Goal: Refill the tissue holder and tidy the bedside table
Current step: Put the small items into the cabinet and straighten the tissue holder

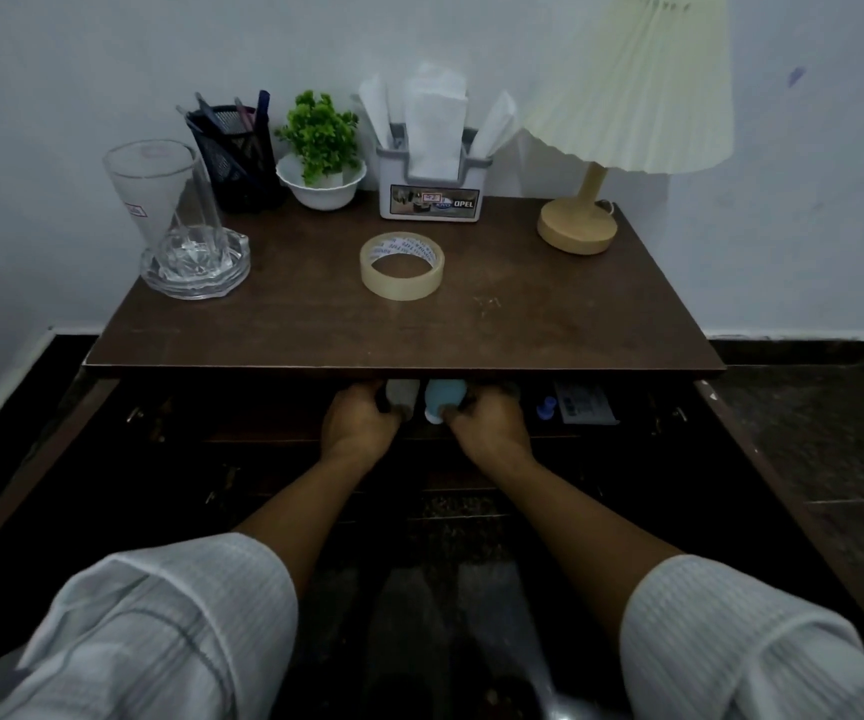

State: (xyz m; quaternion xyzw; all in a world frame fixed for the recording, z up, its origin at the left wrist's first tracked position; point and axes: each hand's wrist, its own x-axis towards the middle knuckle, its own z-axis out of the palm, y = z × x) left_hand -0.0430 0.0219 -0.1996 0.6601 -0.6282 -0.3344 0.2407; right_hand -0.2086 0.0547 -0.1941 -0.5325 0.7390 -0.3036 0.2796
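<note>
Below the front edge of the tabletop (315,324), inside the open drawer (242,407), both hands have a closed grip. The left hand (362,426) curls round a pale grey item (401,400), and the right hand (489,428) wraps a rounded pale blue item (442,402) just beside it. It is too dim there to tell what either item is. Up on the tabletop, a tape roll (401,283) lies flat near the centre: stiff and light, it is probably easiest pinched across its rim. The tissue holder (432,189) stands at the back edge, centred, with white tissues (435,127) fanning out of its top. It looks like light plastic that would slide when tugged, so steadying its side walls seems wise. The tissues are soft and tear easily, so they are best held as a folded stack. A glass (154,189) stands in an ashtray (196,272) at the back left corner, and both are fragile.
</note>
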